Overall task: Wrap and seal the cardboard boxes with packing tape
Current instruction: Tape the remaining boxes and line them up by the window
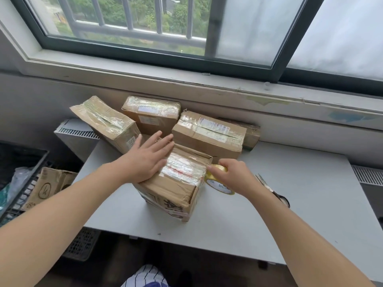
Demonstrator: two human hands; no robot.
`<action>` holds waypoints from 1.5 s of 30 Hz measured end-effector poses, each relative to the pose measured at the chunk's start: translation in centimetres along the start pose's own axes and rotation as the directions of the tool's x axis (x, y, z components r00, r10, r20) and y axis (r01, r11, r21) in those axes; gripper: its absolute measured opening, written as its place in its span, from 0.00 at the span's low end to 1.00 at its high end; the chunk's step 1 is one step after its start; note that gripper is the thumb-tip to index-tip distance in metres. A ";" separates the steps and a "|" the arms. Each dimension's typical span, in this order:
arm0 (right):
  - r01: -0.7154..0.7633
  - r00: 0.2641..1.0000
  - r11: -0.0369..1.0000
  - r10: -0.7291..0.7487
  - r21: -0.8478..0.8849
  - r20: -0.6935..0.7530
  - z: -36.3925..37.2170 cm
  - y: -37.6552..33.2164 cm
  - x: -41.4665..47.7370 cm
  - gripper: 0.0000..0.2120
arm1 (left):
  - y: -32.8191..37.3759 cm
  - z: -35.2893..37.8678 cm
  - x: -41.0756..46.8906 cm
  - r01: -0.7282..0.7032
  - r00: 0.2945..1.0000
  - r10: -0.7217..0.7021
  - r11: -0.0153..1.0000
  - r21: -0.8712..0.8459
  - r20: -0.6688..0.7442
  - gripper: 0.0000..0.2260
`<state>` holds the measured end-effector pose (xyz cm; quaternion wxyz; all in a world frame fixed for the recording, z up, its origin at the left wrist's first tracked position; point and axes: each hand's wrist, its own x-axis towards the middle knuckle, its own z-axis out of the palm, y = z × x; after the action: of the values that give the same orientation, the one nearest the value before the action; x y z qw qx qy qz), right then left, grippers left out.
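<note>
**A:** Head camera: where are your hands?

**B:** My left hand [145, 159] lies flat with straight fingers, pressing the lid of the brown cardboard box [176, 191] nearest me. My right hand [235, 177] is curled round the yellowish roll of clear packing tape [218, 184], just beside that box's right edge.

**A:** How much is sealed?

**B:** A glossy tape band covers the lid just beyond my left palm. The near strip and the printed front look bare, so I'd call this box partly wrapped.

**A:** And the rest?

**B:** Beyond my fingertips, the tilted brown box [107, 123], the labelled brown box [151, 114] and the wide brown box [209, 135] show shiny tape on top. A printed brown carton [49, 186] left of my left forearm, off the grey table [290, 214], looks untaped, so it is probably left to do.
</note>
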<state>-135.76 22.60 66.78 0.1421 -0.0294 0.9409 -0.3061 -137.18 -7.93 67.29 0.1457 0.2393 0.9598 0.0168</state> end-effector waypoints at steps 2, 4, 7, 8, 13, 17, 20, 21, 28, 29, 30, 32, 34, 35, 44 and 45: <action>0.011 1.000 1.000 -0.010 -0.009 0.024 -0.1 0.0 0.2 0.24 | 2.1 0.1 0.5 -0.023 1.000 0.022 0.998 0.063 0.012 0.39; 0.006 0.999 1.000 -0.006 -0.008 0.048 -0.2 0.0 0.4 0.24 | 4.3 0.4 1.5 -0.032 0.999 0.034 0.998 0.045 -0.037 0.45; 0.004 0.997 1.000 -0.002 -0.027 0.079 -0.1 0.4 0.6 0.25 | 7.3 0.6 3.5 -0.058 0.993 0.060 0.998 0.023 -0.101 0.48; -0.002 0.995 0.999 0.006 -0.042 0.101 0.2 0.7 0.5 0.26 | 8.2 0.7 3.9 -0.068 0.990 0.070 0.997 0.022 -0.121 0.49; -0.029 0.997 0.998 0.025 0.048 0.076 1.2 1.8 0.6 0.25 | 9.8 1.0 5.0 -0.043 0.978 0.032 0.998 -0.046 -0.207 0.36; -0.039 0.998 0.999 0.038 0.003 0.058 1.3 1.3 1.0 0.26 | 9.3 0.9 5.3 -0.037 0.979 0.023 0.997 -0.066 -0.203 0.36; -0.073 0.996 0.997 0.072 0.024 0.052 2.0 1.7 0.8 0.28 | 9.6 1.0 5.2 -0.044 0.985 0.048 0.999 0.026 -0.167 0.39; -0.087 0.995 0.995 0.085 0.044 0.052 2.2 1.8 0.7 0.28 | 9.9 1.0 5.1 -0.030 0.989 0.037 0.999 0.045 -0.144 0.41; -0.082 0.995 0.995 0.079 0.052 0.058 2.1 2.0 0.3 0.29 | 12.1 2.2 2.5 0.191 0.977 -0.196 0.979 -0.068 -0.083 0.43; -0.072 0.996 0.997 0.070 0.039 0.062 2.1 1.9 0.3 0.29 | 12.1 2.2 2.0 0.191 0.979 -0.194 0.980 -0.048 -0.056 0.43; -0.065 0.996 0.997 0.062 0.035 0.070 2.1 1.8 0.4 0.29 | 12.2 2.0 1.8 0.187 0.982 -0.188 0.982 -0.038 -0.035 0.43; -0.050 0.996 0.998 0.047 0.034 0.081 2.2 1.5 0.5 0.30 | 12.3 1.4 2.3 0.195 0.980 -0.197 0.978 -0.076 -0.024 0.41; -0.046 0.996 0.998 0.042 0.045 0.081 2.3 1.2 0.5 0.30 | 12.4 0.6 3.5 0.223 0.973 -0.229 0.965 -0.136 -0.027 0.37; -0.049 0.996 0.998 0.045 0.049 0.081 2.3 1.2 0.4 0.30 | 12.6 0.1 3.9 0.234 0.970 -0.240 0.960 -0.153 -0.021 0.33; 0.154 0.988 0.870 -0.145 0.468 -0.056 -4.9 -1.7 0.2 0.31 | 7.2 -4.4 2.0 0.125 0.982 -0.181 0.832 -0.541 -0.051 0.28; 0.202 0.977 0.845 -0.207 0.495 -0.044 -5.8 -2.9 0.1 0.33 | 6.3 -5.0 1.6 0.095 0.982 -0.180 0.747 -0.658 -0.063 0.28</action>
<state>-137.59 23.49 72.97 0.1168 -0.0935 0.8210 -0.5509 -137.09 -1.44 72.25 0.1618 0.1008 0.9157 0.3538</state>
